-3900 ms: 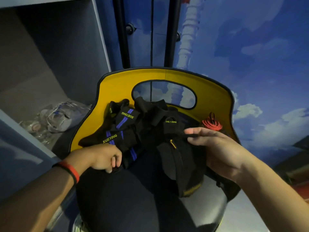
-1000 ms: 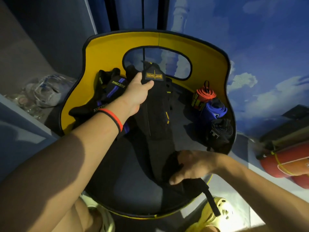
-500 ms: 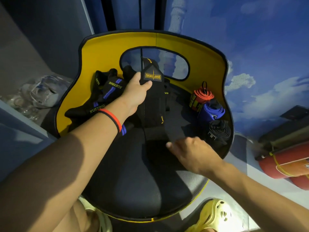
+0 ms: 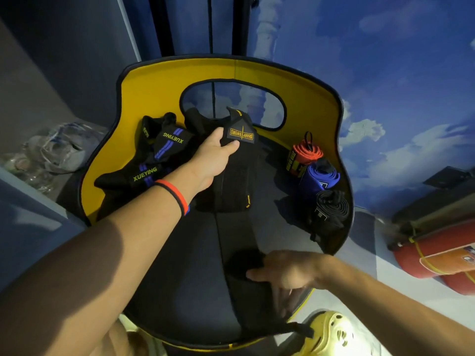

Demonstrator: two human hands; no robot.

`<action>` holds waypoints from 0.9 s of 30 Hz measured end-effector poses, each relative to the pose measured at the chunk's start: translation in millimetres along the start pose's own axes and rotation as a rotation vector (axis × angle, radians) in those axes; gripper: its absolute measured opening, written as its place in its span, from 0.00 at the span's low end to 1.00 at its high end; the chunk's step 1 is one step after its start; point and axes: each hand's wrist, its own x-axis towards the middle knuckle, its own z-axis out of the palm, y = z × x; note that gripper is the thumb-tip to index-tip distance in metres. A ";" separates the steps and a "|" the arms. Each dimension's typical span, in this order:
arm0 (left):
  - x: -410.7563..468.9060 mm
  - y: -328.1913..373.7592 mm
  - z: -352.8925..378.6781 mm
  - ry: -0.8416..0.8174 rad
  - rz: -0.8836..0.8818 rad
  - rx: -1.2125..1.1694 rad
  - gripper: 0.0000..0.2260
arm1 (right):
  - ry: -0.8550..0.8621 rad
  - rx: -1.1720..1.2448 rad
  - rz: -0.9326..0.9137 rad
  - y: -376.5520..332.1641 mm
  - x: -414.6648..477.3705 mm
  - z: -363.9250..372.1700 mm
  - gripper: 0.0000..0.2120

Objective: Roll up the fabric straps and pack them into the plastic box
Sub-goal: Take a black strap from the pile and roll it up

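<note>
SEAT-TOP STRAP WORK: A person's left hand (image 4: 216, 160), w/ a red-and-black wristband (image 4: 174, 194) on the wrist, pinches the labelled top end of a long black SHARP SWORD strap (image 4: 236, 186) btwn thumb and fingers. It does so at the back of a black chair seat (image 4: 180, 278) w/ a yellow backrest (image 4: 308, 98). The strap runs flat down the middle of the seat toward the front edge. There the right hand (image 4: 285, 273) lies on its lower end, fingers fairly straight and spread, thumb out to the side, pressing the fabric to the seat. A dark bunched bit of fabric sits just above the thumb, and the strap's thin tail hangs past the seat's front rim.

Left of the left hand, a loose heap of black XUEYING straps (image 4: 164, 152) w/ blue stripes lies against the backrest. On the seat's right side, 3 rolled straps stand in a row along the rim: orange roll (image 4: 305, 152) at the back, blue roll (image 4: 321, 177) in the middle, black roll (image 4: 331, 204) nearest the front.

Off the chair: crumpled clear plastic bags (image 4: 59, 147) at left, a red cylinder (image 4: 437, 255) at right, a yellow clog (image 4: 331, 332) below the seat front.
</note>
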 end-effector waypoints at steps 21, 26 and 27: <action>-19.2 -36.6 43.3 -0.314 -0.261 0.468 0.30 | 0.931 -0.831 -0.615 -17.7 9.7 16.1 0.09; -27.9 -33.4 38.2 -0.210 -0.076 1.008 0.29 | 0.695 -0.775 -0.274 -9.0 23.7 -9.6 0.34; -30.7 -28.0 35.7 -0.164 -0.027 1.047 0.26 | 0.642 -0.774 -0.215 -8.0 26.6 -11.8 0.35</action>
